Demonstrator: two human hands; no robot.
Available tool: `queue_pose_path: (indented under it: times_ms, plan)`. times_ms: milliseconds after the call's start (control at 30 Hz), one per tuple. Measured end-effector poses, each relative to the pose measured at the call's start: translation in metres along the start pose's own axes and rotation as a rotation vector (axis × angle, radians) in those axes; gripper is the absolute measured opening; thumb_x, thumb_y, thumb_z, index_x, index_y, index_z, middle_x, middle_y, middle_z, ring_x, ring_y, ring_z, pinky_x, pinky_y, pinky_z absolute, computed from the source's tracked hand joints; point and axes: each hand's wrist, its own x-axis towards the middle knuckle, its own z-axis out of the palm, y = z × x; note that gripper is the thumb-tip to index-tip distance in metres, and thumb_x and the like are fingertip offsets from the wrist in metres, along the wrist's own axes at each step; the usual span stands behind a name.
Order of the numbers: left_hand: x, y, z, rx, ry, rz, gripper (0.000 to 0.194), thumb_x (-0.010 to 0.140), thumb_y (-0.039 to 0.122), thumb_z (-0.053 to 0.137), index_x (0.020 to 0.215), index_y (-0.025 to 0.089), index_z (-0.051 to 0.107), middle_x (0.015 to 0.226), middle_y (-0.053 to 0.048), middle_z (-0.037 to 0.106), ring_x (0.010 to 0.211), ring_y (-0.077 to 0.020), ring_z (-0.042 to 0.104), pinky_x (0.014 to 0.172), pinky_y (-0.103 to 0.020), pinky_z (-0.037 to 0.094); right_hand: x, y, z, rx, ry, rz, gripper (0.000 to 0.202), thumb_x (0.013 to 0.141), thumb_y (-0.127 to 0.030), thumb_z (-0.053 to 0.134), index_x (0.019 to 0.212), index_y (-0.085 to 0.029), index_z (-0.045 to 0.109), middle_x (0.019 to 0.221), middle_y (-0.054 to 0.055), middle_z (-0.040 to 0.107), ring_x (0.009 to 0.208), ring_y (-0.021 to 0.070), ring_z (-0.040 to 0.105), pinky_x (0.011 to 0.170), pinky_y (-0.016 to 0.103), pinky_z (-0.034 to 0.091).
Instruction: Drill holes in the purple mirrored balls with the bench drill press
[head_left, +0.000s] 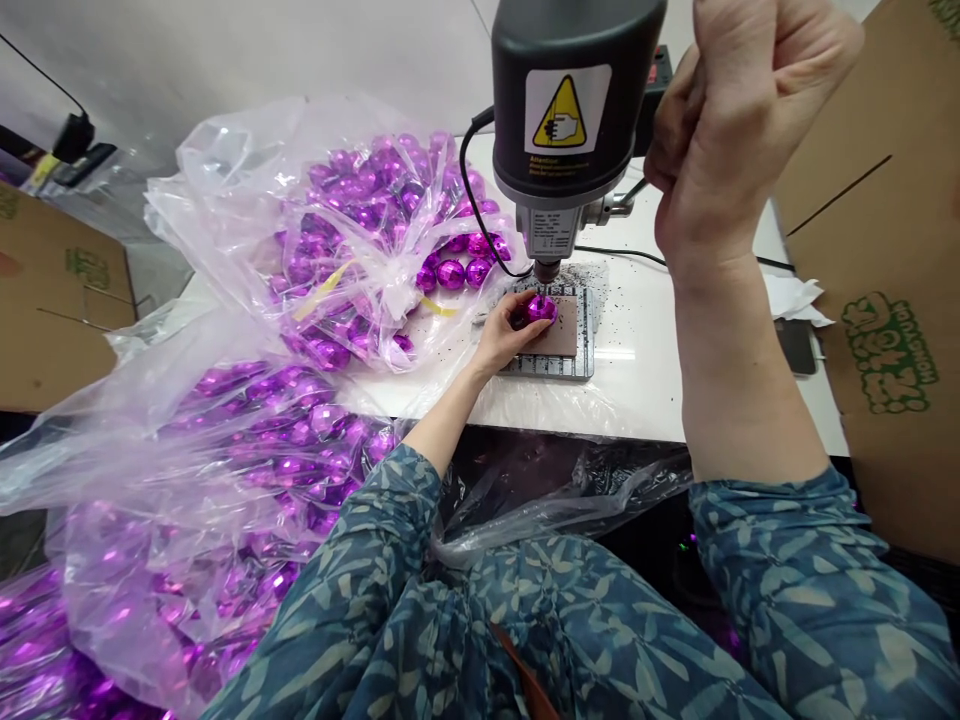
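With thumb and fingers curled round it, my left hand [501, 335] holds a shiny purple faceted ball [543, 309] on a flat brown board [564, 340]. The board lies on the slotted metal base [586, 364] of a small bench drill press [559, 190]. Just above the ball is the chuck [547, 270]; whether a bit touches the ball I cannot tell. Raised at the right, my right hand [739, 140] is closed in a fist round the end of the press's feed lever [636, 191], whose grip is hidden by the fingers.
Clear plastic bags [247, 190] full of purple balls [360, 190] spread over the left of the white table [637, 390] and down its side. Dark shavings litter the base. A black cable crosses behind. Cardboard boxes [892, 250] stand on both sides; a phone [795, 347] lies at right.
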Motion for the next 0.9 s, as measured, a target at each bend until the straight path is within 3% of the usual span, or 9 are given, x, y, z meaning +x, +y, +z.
queue_pose_path:
  times_ms: [200, 367, 433, 500, 567, 600, 733, 900]
  plan:
    - [-0.008, 0.001, 0.006, 0.005, -0.025, -0.018, 0.072, 0.077, 0.054, 0.097, 0.134, 0.022, 0.068, 0.136, -0.013, 0.076, 0.128, -0.0304, 0.073, 0.116, -0.049, 0.059, -0.001, -0.01, 0.008, -0.108, 0.085, 0.079, 0.056, 0.103, -0.005, 0.037, 0.056, -0.024, 0.016, 0.042, -0.006, 0.012, 0.035, 0.0043, 0.018, 0.042, 0.027, 0.012]
    - [-0.01, 0.001, 0.006, 0.05, -0.006, -0.005, 0.067, 0.079, 0.047, 0.096, 0.134, 0.021, 0.068, 0.136, -0.014, 0.075, 0.13, -0.0308, 0.071, 0.119, -0.05, 0.056, 0.001, 0.001, 0.003, -0.095, 0.042, -0.028, 0.058, 0.102, -0.003, 0.045, 0.058, -0.025, 0.014, 0.041, -0.007, 0.011, 0.033, 0.006, 0.009, 0.041, 0.033, 0.009]
    - [-0.01, 0.0, 0.006, 0.054, 0.002, 0.0, 0.066, 0.079, 0.045, 0.096, 0.134, 0.02, 0.069, 0.136, -0.015, 0.074, 0.131, -0.0314, 0.07, 0.12, -0.051, 0.055, -0.003, 0.005, -0.002, -0.03, 0.016, -0.11, 0.062, 0.1, -0.016, 0.06, 0.056, -0.025, 0.017, 0.04, -0.008, 0.018, 0.033, 0.0056, 0.009, 0.041, 0.035, 0.006]
    - [-0.009, -0.002, 0.006, 0.045, 0.004, 0.0, 0.065, 0.08, 0.044, 0.095, 0.135, 0.021, 0.069, 0.136, -0.014, 0.074, 0.131, -0.0314, 0.07, 0.12, -0.052, 0.055, -0.013, 0.003, -0.007, 0.039, -0.002, -0.177, 0.07, 0.093, -0.048, 0.074, 0.054, -0.024, 0.021, 0.041, -0.007, 0.024, 0.033, 0.0046, 0.012, 0.041, 0.036, 0.006]
    - [-0.009, -0.004, 0.006, 0.036, 0.001, -0.001, 0.065, 0.08, 0.045, 0.095, 0.135, 0.022, 0.069, 0.137, -0.014, 0.073, 0.131, -0.0311, 0.07, 0.12, -0.051, 0.054, -0.026, -0.002, -0.01, 0.054, 0.003, -0.208, 0.079, 0.081, -0.075, 0.073, 0.052, -0.021, 0.024, 0.042, -0.005, 0.025, 0.035, 0.0031, 0.014, 0.043, 0.034, 0.008]
    - [-0.009, -0.005, 0.006, 0.032, 0.001, 0.002, 0.065, 0.08, 0.045, 0.095, 0.135, 0.022, 0.07, 0.136, -0.014, 0.073, 0.132, -0.0312, 0.069, 0.121, -0.051, 0.054, -0.033, -0.006, -0.011, 0.036, 0.01, -0.217, 0.082, 0.078, -0.081, 0.071, 0.051, -0.02, 0.024, 0.042, -0.005, 0.024, 0.037, 0.0023, 0.015, 0.044, 0.032, 0.01]
    - [-0.009, -0.005, 0.006, 0.025, 0.004, 0.008, 0.065, 0.08, 0.045, 0.095, 0.135, 0.022, 0.07, 0.136, -0.013, 0.074, 0.132, -0.0317, 0.069, 0.122, -0.051, 0.053, -0.056, -0.012, -0.017, -0.111, 0.063, -0.235, 0.086, 0.082, -0.082, 0.067, 0.051, -0.016, 0.022, 0.043, -0.004, 0.022, 0.041, 0.0006, 0.016, 0.051, 0.029, 0.01]
    - [-0.009, -0.004, 0.005, 0.025, 0.002, -0.002, 0.066, 0.077, 0.048, 0.097, 0.133, 0.023, 0.071, 0.135, -0.013, 0.074, 0.131, -0.0314, 0.069, 0.121, -0.05, 0.053, -0.067, -0.001, -0.029, -0.13, 0.058, -0.228, 0.089, 0.086, -0.077, 0.07, 0.057, -0.014, 0.014, 0.046, -0.004, 0.017, 0.044, 0.0007, 0.019, 0.058, 0.029, 0.008]
